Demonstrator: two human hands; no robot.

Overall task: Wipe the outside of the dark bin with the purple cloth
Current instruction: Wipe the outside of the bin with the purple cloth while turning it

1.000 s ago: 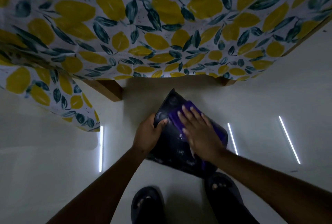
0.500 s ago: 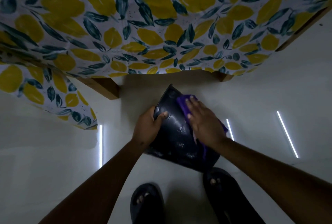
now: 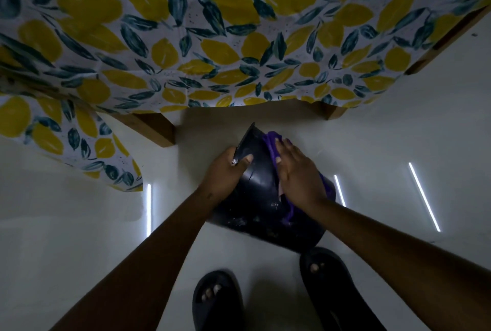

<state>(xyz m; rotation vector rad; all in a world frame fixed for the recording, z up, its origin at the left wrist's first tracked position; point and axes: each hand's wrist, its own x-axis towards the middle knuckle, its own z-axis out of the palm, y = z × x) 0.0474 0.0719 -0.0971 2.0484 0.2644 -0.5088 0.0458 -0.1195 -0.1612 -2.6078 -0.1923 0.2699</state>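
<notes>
A dark plastic bin (image 3: 259, 192) lies tilted on its side on the pale floor, its rim pointing up and away from me. My left hand (image 3: 225, 171) grips the bin's rim at its upper left, thumb over the edge. My right hand (image 3: 297, 174) lies flat on the bin's right side, pressing the purple cloth (image 3: 268, 139) against the outer wall. Purple folds show above my fingertips and hang below my wrist. Most of the cloth is hidden under my palm.
A table with a lemon-and-leaf patterned cloth (image 3: 212, 38) hangs over the space just beyond the bin, with wooden legs (image 3: 151, 128) on the left and right (image 3: 332, 111). My two feet in dark slippers (image 3: 218, 301) stand right below the bin. Bright light strips (image 3: 422, 195) reflect on the floor.
My right hand has slid the cloth from the bin's middle up and to the right, toward the rim side. The bin has turned a little in my left hand's grip.
</notes>
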